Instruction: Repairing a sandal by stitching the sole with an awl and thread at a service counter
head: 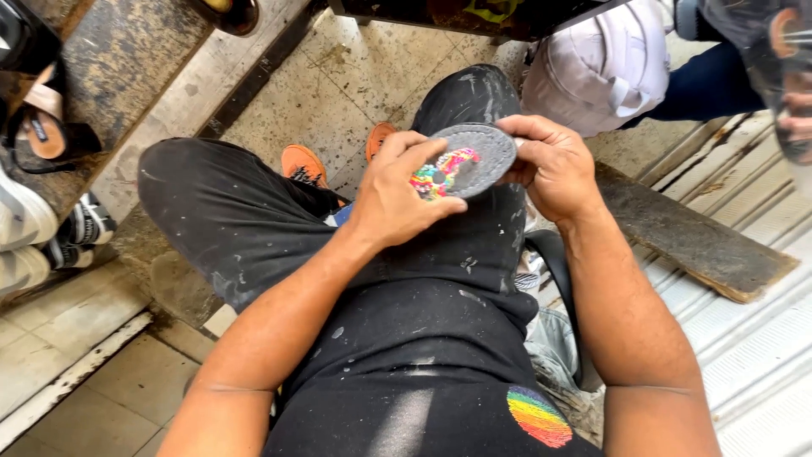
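While I sit with my knees apart, I hold a small grey shoe sole [480, 156] above my lap so I can see it well. My left hand [397, 199] grips it from seven o'clock, thumb pressing the bright rainbow part [438, 173]. My right hand [554, 165] pinches the rim from three o'clock to keep it steady. My orange shoes [304, 163] rest on the floor at ten o'clock.
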